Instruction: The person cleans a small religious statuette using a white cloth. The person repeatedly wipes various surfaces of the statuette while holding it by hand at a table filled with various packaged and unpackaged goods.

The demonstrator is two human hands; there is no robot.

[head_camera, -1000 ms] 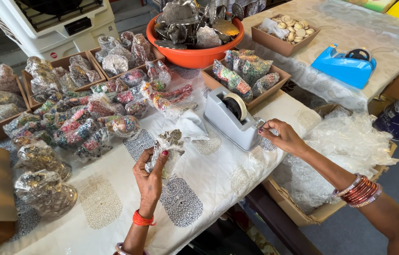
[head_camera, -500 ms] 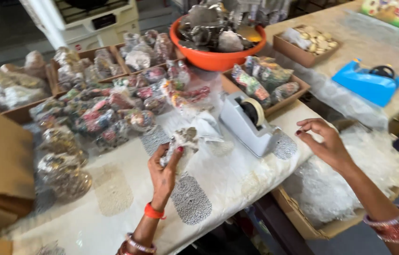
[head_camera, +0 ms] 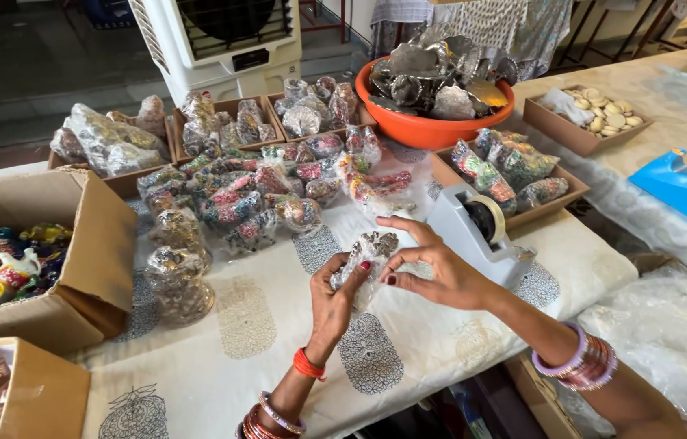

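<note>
Your left hand (head_camera: 335, 297) grips a small silver figurine in clear wrap (head_camera: 366, 254), held above the printed tablecloth (head_camera: 246, 325). Your right hand (head_camera: 433, 272) pinches the wrap's right edge with thumb and fingertips. White tape dispenser (head_camera: 473, 232) sits just right of your hands. Pile of wrapped figurines (head_camera: 246, 191) lies behind; cardboard box (head_camera: 75, 260) far left.

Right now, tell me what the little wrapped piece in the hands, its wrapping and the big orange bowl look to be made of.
Wrapped piece, pinched between left hand and right hand: grey, silvery, lumpy, probably painted metal or resin; hard to tell. Wrapping: thin clear plastic film, shown by glare and crinkles. Orange bowl: likely moulded plastic, with a smooth, even, slightly glossy wall.
</note>
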